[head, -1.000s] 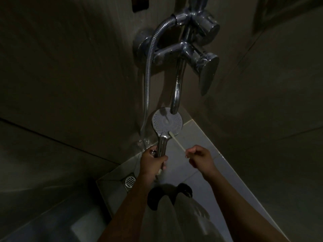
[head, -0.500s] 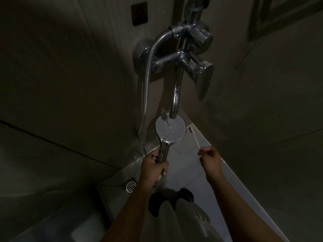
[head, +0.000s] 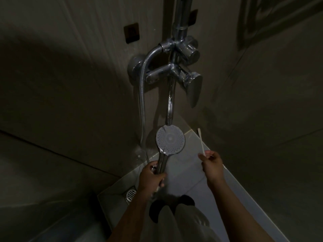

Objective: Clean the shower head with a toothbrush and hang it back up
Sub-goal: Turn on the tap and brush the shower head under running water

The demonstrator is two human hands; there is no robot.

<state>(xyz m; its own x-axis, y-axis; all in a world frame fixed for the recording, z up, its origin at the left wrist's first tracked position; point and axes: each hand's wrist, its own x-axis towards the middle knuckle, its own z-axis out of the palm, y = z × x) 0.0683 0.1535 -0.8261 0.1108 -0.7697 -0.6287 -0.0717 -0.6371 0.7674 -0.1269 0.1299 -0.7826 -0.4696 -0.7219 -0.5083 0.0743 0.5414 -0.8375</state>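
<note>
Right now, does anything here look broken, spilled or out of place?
Nothing stands out. The left hand grips the shower head by its handle; the right hand holds the toothbrush clear of it.

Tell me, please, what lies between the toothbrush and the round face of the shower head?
Nothing. In the head view the gap between the toothbrush and the shower head is bare; only the pale floor shows behind it.

Shower head [head: 170, 139] is showing a pale grey face, dotted in rings; toothbrush [head: 201, 142] is reading white.
</note>
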